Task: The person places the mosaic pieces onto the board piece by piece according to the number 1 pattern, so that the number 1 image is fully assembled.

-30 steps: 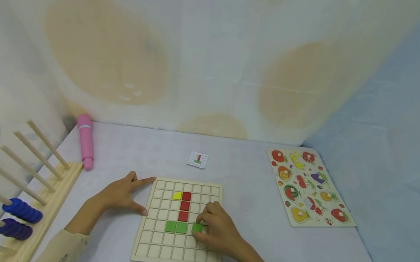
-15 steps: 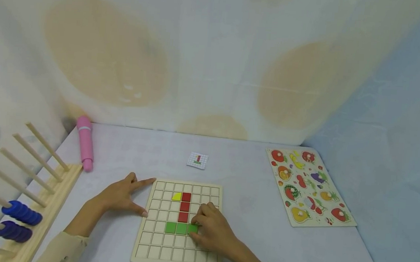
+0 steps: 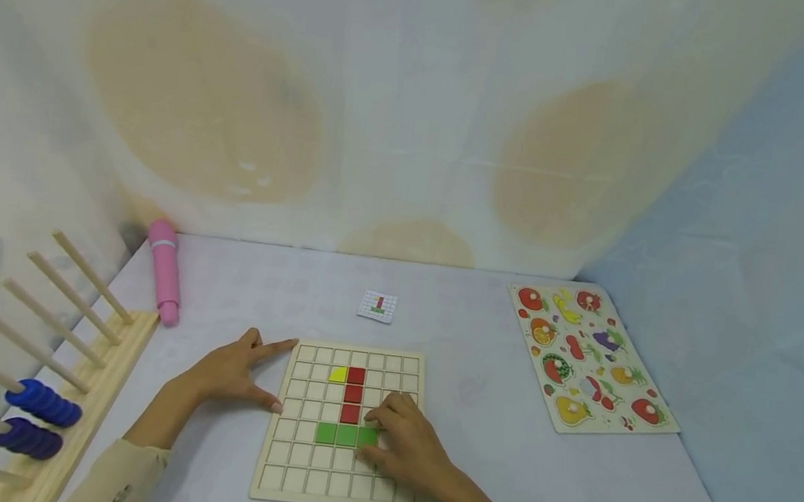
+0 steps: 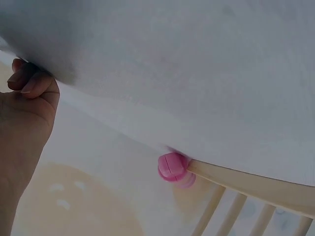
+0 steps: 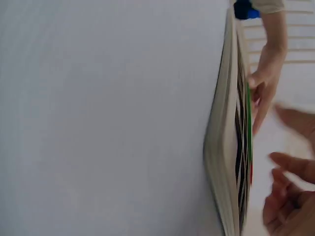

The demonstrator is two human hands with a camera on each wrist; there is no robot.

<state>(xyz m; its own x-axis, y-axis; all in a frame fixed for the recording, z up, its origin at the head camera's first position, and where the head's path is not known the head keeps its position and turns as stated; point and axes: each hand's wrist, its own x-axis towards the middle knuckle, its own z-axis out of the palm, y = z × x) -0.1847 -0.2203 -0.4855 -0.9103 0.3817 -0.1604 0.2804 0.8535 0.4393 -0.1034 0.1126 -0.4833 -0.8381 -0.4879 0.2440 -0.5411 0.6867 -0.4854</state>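
Note:
A wooden grid board lies flat on the table in the head view. Three green square tiles form a row on it, below a column of three red tiles. A yellow rounded tile sits left of the top red one. My left hand touches the board's left edge with outstretched index finger and thumb; its other fingers are curled. Over the board's right part is my right hand, thumb and fingers parted around the rightmost green tile. The right wrist view shows a gap between thumb and index finger.
A small pattern card lies behind the board. At left stand a wooden peg rack with blue and purple rings and a pink cylinder. A fruit puzzle board lies at right.
My right hand has slid the last green tile left, into line with the other two, and its thumb and fingers have parted from it. The left hand stays at the board's edge.

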